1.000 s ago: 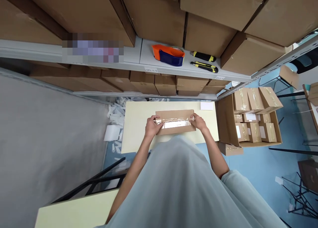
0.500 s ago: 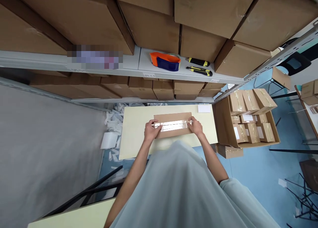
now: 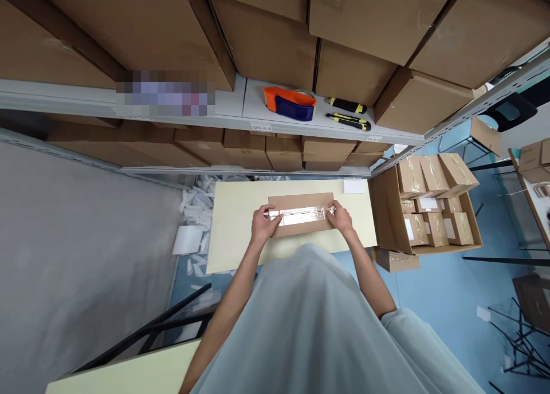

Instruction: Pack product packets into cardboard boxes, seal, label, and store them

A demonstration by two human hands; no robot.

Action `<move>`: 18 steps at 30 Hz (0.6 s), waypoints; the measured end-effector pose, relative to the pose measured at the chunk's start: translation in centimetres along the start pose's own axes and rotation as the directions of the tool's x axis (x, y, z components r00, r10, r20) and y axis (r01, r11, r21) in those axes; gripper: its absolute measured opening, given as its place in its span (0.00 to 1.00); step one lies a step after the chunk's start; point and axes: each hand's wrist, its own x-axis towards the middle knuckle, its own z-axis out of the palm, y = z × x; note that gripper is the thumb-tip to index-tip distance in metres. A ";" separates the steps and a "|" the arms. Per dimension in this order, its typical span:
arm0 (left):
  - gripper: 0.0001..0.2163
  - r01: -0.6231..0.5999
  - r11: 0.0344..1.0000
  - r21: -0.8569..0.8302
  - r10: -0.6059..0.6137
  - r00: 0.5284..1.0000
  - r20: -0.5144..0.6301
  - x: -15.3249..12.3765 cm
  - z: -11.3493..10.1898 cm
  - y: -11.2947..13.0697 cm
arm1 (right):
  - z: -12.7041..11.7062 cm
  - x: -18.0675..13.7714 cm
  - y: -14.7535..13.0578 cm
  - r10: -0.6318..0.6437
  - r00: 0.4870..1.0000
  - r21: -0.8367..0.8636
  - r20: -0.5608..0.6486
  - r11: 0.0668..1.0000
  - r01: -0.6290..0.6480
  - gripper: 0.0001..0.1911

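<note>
A brown cardboard box [image 3: 301, 228] lies on the pale yellow tabletop [image 3: 236, 233] in front of me. Along its top runs a shiny strip of clear packing tape [image 3: 301, 215], reaching from end to end. My left hand [image 3: 263, 223] is closed on the box's left end, thumb on the tape and fingers at the edge. At the other end my right hand [image 3: 340, 217] is closed the same way, its thumb and fingers pinching the right edge and the tape there. The undersides of the fingers are hidden.
On the shelf ahead lie an orange and blue tape dispenser [image 3: 290, 104] and utility knives [image 3: 348, 113]. Large cartons [image 3: 266, 44] stand behind them. To the right, an open carton [image 3: 384, 211] holds several taped boxes. A white label [image 3: 354, 186] lies on the table's far right corner.
Both hands keep their grip on the box and have barely moved. The view has shifted slightly.
</note>
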 end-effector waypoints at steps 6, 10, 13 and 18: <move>0.20 0.005 1.000 -0.020 -0.005 1.000 0.002 0.1 0.0 0.1 | 0.1 0.0 0.0 0.008 1.000 -0.003 0.006 1.000 -0.008 0.13; 0.20 -0.008 0.999 -0.035 0.008 1.000 0.008 0.0 0.0 0.2 | 0.2 0.1 0.2 0.002 1.000 0.002 0.002 1.000 -0.002 0.13; 0.19 -0.006 0.999 -0.042 0.006 1.000 0.008 0.0 -0.1 0.3 | 0.4 0.2 0.4 -0.007 1.000 0.000 -0.006 1.000 0.007 0.13; 0.20 0.004 0.999 -0.038 -0.004 1.000 0.006 -0.1 -0.1 0.3 | 0.4 0.4 0.5 -0.010 1.000 -0.016 0.003 1.000 0.010 0.13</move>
